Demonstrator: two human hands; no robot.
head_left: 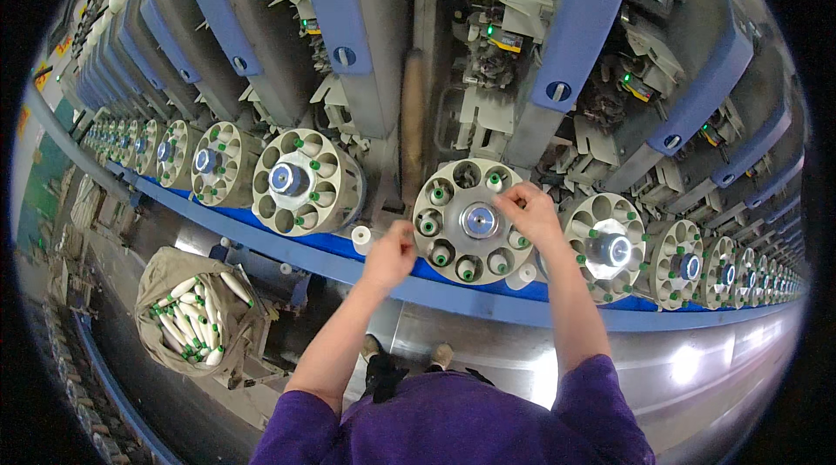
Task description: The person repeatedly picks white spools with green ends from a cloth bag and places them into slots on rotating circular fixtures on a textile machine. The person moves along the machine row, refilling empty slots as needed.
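In front of me is a round, pale magazine (461,270) with a ring of pockets and a silver hub (480,220). Most pockets hold bobbins with green tips, among them a green-tipped bobbin (495,179) at the top right; the top pocket (467,174) looks dark inside. My right hand (533,217) is over the magazine's right side, fingers pinched beside the hub and just below that bobbin. Against the left rim, my left hand (392,253) is closed and a little blurred. Whatever either hand pinches is too small to see.
Similar magazines stand in a row, one to the left (285,209) and one to the right (601,280), along a blue rail (435,295). Blue-and-grey machine units (575,38) rise behind. An open cloth sack (157,291) of white, green-ended bobbins (193,313) stands at lower left.
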